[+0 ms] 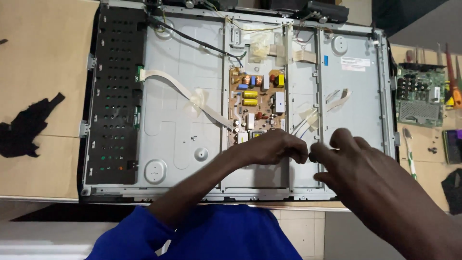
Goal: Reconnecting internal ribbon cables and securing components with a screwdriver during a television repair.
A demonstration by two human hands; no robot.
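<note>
The left hand (272,147) hides the power board's (257,103) lower edge.

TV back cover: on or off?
Off. The metal chassis, tan power board and ribbon cables lie exposed under both hands.

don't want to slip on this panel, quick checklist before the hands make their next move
1. Left hand steady by the lower edge of the tan circuit board: ok.
2. Right hand has a dark tool handle in its grip: ok.
3. Tool tip seated on a fastener: cannot tell, hidden by the fingers.
4. White wires apart from the hands: not ok, they run right beside them.
5. Flat ribbon cable away from the work spot: ok.
6. Loose green board off the metal back panel: ok.
</note>
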